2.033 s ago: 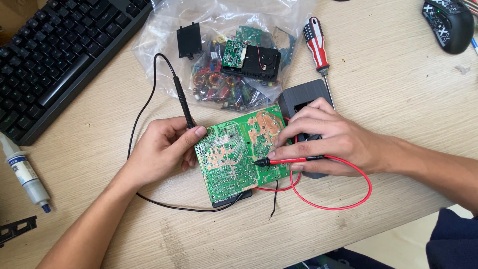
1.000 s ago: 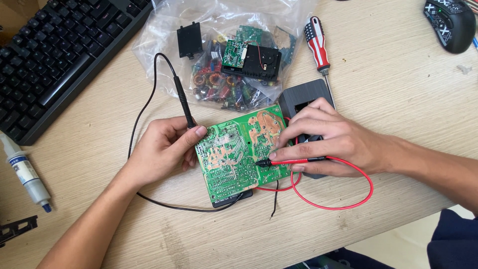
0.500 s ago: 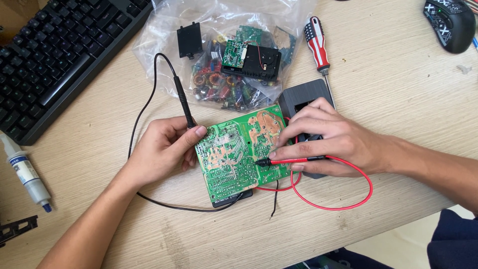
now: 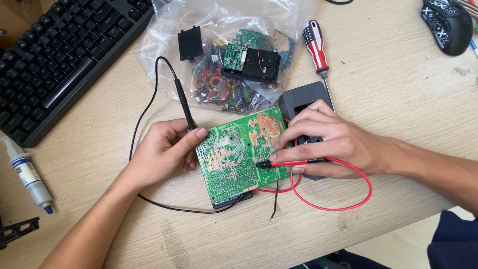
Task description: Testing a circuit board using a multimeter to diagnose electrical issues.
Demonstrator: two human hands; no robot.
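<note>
Two probes on a green printed circuit board (image 4: 239,154)

Left hand (image 4: 162,154) pinches the black probe (image 4: 185,107); right hand (image 4: 328,142) fingers clamp the red probe (image 4: 291,162).

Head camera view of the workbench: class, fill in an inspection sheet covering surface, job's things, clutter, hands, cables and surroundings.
Surface: light wooden desk, bare patches between items.
Job's things: green circuit board, solder side up, lying over a dark device; black probe; red probe, tip on the board.
Clutter: clear bag of electronic parts; red-handled screwdriver; white tube with blue tip; grey box under the right hand.
Hands: left hand holds the black probe at the board's edge; right hand pins the red probe.
Cables: black lead loops round the left hand; red lead loops toward the desk edge.
Surroundings: black keyboard; black mouse.
</note>
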